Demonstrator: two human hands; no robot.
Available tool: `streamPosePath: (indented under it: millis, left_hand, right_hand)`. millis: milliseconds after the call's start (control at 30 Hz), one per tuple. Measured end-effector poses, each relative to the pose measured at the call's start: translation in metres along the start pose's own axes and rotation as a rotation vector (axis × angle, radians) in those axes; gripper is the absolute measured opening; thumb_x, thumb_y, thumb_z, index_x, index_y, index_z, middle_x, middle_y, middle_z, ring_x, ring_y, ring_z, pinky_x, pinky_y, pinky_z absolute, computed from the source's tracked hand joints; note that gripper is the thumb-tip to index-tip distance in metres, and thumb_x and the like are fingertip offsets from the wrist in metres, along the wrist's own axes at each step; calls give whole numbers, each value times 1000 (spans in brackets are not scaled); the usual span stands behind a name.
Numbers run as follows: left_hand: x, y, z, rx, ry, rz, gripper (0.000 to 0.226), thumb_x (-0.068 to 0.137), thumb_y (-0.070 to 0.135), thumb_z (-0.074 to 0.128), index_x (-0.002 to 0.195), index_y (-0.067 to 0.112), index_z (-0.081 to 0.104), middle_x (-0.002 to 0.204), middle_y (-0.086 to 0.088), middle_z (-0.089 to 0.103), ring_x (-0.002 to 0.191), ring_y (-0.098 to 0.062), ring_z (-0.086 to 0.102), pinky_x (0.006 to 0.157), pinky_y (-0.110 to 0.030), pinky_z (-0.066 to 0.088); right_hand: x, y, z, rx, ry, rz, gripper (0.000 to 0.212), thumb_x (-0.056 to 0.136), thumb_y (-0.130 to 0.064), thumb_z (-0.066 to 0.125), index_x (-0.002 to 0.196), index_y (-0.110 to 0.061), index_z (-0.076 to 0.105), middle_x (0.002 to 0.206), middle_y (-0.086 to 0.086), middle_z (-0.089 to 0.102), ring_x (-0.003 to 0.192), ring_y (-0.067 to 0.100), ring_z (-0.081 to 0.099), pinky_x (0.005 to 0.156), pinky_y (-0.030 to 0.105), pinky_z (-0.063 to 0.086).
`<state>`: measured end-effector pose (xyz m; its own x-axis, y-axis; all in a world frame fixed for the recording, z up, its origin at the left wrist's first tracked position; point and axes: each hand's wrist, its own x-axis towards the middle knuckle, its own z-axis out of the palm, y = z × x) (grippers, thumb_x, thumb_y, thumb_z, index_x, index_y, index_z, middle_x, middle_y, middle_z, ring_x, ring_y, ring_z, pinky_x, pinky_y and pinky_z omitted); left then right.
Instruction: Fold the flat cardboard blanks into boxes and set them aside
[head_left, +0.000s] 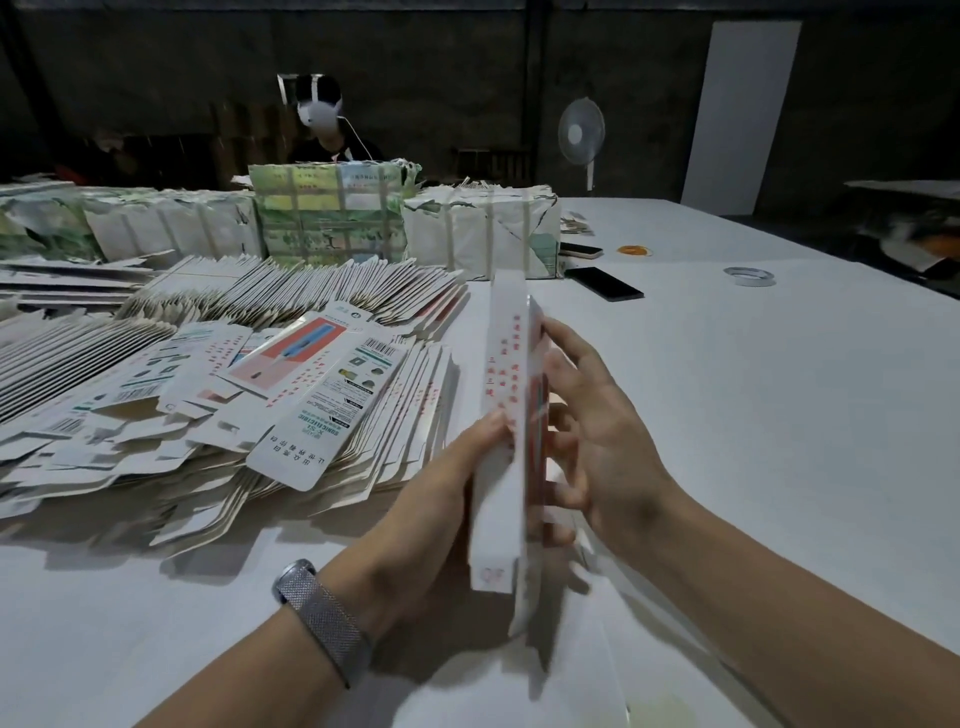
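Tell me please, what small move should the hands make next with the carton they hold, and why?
Probably close the near end. The carton stands on edge between the left hand and right hand, already opened into a sleeve, and a flap seems to hang loose at its near end. Tucking it in would likely come next, before setting it on the table, apart from the flat blanks.

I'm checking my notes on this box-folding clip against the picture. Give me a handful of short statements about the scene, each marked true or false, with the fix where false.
1. Both hands hold one long box. True: the left hand and the right hand grip it from either side.
2. The box lies flat on the table. False: it is held up above the white table.
3. A heap of flat blanks lies to the left of the hands. True.
4. The watch is on the right wrist. False: the metal-band watch is on the left wrist.
5. A dark phone lies on the table. True.
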<state>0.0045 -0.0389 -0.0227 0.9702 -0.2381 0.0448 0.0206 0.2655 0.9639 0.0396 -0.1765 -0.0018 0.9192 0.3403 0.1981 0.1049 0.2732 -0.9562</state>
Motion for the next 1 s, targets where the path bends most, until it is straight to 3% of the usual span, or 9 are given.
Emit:
streamPosePath:
  millis: [100,200,300,367,500,633,733,867,1000]
  left_hand:
    - [-8,-5,0,-75,13,14,36,95,51,58,109,25,79,110,-14,77,98,-27,76,80,-35,61]
    - [-5,-12,2,112,166,122,39,91,48,53,118,26,72,106,-3,79,93,-20,77,73,-26,60]
    - [0,-9,2,223,216,272,50,92,47,59,135,25,46,112,6,76,98,-17,75,75,-24,60]
    - [3,-8,1,256,222,329,48,95,46,61,135,29,41,115,10,73,105,-10,72,78,-20,58]
    - [9,-14,4,353,244,334,49,89,48,57,132,31,41,122,8,66,111,-1,67,89,-20,55]
    - [14,-17,2,358,250,267,51,81,71,55,121,40,46,114,21,71,106,-1,69,86,-22,57]
    - [19,-16,3,392,214,223,61,80,75,54,130,41,45,115,19,72,104,-8,72,90,-37,59]
    - [22,-10,7,514,184,243,61,83,76,43,133,41,48,115,26,68,105,0,69,92,-36,58]
    - [16,-8,6,544,237,245,54,87,74,39,121,36,58,105,15,74,96,-5,72,85,-34,59]
  right_hand:
    - [-1,6,-2,-80,48,-78,45,95,-31,64,128,-58,49,116,-13,69,100,16,72,70,34,61]
    - [-3,14,2,-127,99,-146,64,96,-16,64,136,-58,37,119,-19,66,102,11,71,77,30,61]
    - [-5,17,5,-132,70,-163,82,98,-12,60,144,-65,17,120,-30,60,108,5,68,82,29,60]
    - [-5,16,7,-70,26,-126,81,102,-13,53,145,-66,11,122,-29,60,108,5,68,85,30,60]
    - [-4,11,9,35,-3,-131,56,106,-15,38,140,-59,33,110,-35,67,104,-1,68,75,19,57]
    - [-3,8,7,105,16,-136,42,96,-39,43,131,-61,48,123,-24,66,114,8,67,84,28,59]
    - [-2,10,2,131,15,-124,45,89,-46,44,130,-61,52,125,-22,67,113,11,67,86,36,60]
    - [2,10,-2,103,42,-106,42,102,-34,41,132,-62,51,127,-21,66,112,12,68,85,38,60]
    - [4,8,-2,13,60,-144,42,103,-26,42,129,-58,50,106,-24,72,103,11,71,74,29,60]
